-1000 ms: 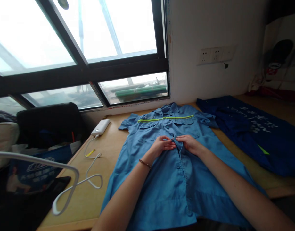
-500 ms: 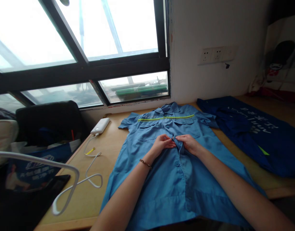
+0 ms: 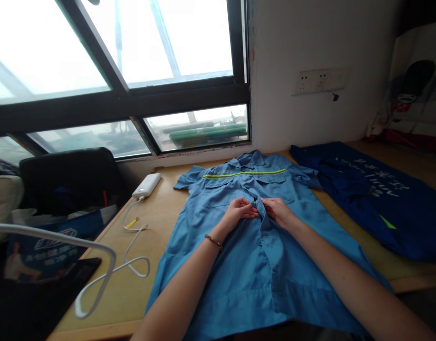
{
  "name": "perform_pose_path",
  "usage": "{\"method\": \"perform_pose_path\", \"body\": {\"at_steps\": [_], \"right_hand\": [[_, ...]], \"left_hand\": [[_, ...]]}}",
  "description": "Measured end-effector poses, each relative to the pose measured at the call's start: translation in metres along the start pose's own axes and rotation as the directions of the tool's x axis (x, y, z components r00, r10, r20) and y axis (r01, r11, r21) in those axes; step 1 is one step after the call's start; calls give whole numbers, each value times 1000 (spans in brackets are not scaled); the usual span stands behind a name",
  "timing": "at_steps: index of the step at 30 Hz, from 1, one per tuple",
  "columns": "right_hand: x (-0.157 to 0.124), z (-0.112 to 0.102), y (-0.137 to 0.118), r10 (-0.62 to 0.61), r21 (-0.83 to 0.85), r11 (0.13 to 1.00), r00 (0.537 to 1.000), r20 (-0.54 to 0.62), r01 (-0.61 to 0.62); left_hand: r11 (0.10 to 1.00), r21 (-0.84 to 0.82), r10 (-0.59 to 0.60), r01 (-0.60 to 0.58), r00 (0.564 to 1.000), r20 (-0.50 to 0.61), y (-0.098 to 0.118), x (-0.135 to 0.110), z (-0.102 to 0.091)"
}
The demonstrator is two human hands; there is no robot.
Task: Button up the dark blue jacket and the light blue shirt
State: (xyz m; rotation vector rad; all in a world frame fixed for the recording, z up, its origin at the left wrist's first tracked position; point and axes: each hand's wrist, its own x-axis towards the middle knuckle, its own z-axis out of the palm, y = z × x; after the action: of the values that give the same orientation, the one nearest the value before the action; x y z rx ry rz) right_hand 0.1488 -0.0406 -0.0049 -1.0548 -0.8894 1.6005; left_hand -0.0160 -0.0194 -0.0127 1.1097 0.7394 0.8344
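A light-blue short-sleeved work shirt (image 3: 221,265) lies spread on the wooden table (image 3: 107,298), collar toward the window and hem toward me. A yellow-green stripe crosses its chest above two flap pockets. At mid-front, my left hand (image 3: 241,210) pinches one front edge of the shirt. My right hand (image 3: 277,210) grips the overlapping front placket, which is lifted and folded over between the hands. Below them the placket runs loosely to the hem, with a button showing beside it. What sits right between the fingertips is too small to make out.
A dark-blue garment with white lettering (image 3: 363,189) lies at the right. On the left stand a white power bank (image 3: 146,185) and its white cable (image 3: 136,263). Beyond the table's left edge are a black chair (image 3: 72,184) and a blue bag (image 3: 43,255). A window and wall close off the back.
The placket under my right hand has been lifted and turned over more, and my right fingers have slipped further behind it. My left hand stays in nearly the same place.
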Motion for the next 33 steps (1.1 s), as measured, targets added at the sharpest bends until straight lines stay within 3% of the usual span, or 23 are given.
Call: {"method": "perform_pose_path", "body": {"at_steps": [8,14,17,20,22,24,27,33], "right_hand": [[0,-2,0,-30,-53,998,996,88,35],[2,0,5,-101,-199,975,995,11,101],[3,1,8,-285,-460,856,957,-42,235],[0,5,11,-479,-725,609,878,-12,322],[-4,9,12,-550,-823,461,834,28,332],[-8,12,12,-578,-870,370,814,60,327],[-11,16,13,-583,-889,324,809,81,323],[-11,18,12,-600,-877,330,795,92,350]], "left_hand": [[999,34,11,-11,1000,5,-2,0,0],[998,60,-1,2,1000,-6,1,-1,6],[994,106,-14,19,999,-42,3,-1,10],[983,184,4,19,993,-122,4,0,15],[970,241,26,22,981,-193,3,1,18],[968,248,36,28,968,-249,1,2,20],[986,166,25,25,957,-290,-1,2,21],[998,43,-24,43,934,-357,-2,3,21]]}}
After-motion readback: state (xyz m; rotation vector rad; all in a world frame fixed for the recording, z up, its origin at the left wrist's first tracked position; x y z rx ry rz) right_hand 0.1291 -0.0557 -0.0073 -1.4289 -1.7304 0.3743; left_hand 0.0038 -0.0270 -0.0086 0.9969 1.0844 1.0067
